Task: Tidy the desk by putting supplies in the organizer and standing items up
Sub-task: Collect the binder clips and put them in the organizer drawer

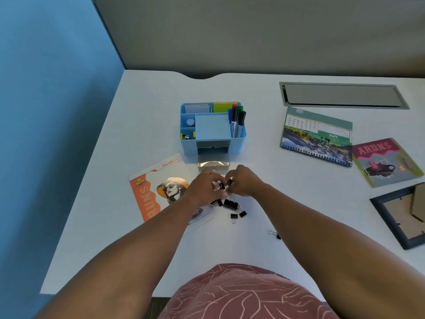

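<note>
A light blue organizer (242,134) stands mid-desk holding sticky notes and markers (236,120). Its small clear drawer (213,166) lies pulled out in front of it. Just below the drawer my left hand (203,188) and my right hand (243,181) meet over a pile of black binder clips (230,204). My left hand's fingers pinch small clips, and my right hand's fingertips hold one small clip (229,182). Two small clips (238,214) lie loose nearer me, and one more (274,234) sits apart to the right.
An orange and white flyer (153,192) lies flat under my left wrist. A desk calendar (316,137) lies flat at right, beside a pink card (386,162) and a face-down dark picture frame (400,217). A metal cable flap (342,95) is set in the desk.
</note>
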Available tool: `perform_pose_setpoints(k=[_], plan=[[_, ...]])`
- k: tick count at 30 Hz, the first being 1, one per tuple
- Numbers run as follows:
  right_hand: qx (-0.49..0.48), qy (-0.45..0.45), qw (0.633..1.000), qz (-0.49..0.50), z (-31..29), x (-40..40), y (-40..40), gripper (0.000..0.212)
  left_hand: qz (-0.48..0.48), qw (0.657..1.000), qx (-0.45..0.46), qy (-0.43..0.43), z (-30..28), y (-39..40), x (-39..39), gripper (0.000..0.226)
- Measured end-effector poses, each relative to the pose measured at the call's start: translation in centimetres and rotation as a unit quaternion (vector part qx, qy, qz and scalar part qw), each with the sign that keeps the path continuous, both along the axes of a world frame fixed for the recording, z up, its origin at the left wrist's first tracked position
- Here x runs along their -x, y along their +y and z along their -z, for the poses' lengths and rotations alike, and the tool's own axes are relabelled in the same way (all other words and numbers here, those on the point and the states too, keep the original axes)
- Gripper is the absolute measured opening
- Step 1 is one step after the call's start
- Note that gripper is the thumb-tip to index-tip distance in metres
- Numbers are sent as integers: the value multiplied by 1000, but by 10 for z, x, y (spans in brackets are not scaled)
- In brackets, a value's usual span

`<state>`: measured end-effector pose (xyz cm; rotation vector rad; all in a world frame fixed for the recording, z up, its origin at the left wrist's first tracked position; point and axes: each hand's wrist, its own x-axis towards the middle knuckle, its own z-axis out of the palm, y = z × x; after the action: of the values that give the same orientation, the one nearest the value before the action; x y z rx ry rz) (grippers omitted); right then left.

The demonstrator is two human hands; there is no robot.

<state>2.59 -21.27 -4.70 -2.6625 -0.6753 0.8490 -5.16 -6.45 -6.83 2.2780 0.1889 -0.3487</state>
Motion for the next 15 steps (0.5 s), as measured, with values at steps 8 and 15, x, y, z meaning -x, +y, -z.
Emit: perform_pose_setpoints(k=[8,15], plan=[[18,-27,999,10,2,4,0,32,29,991,-121,-43,-1,2,1,14],[11,-36,998,55,6,8,4,44,27,990,-138,-10,1,4,-2,25]])
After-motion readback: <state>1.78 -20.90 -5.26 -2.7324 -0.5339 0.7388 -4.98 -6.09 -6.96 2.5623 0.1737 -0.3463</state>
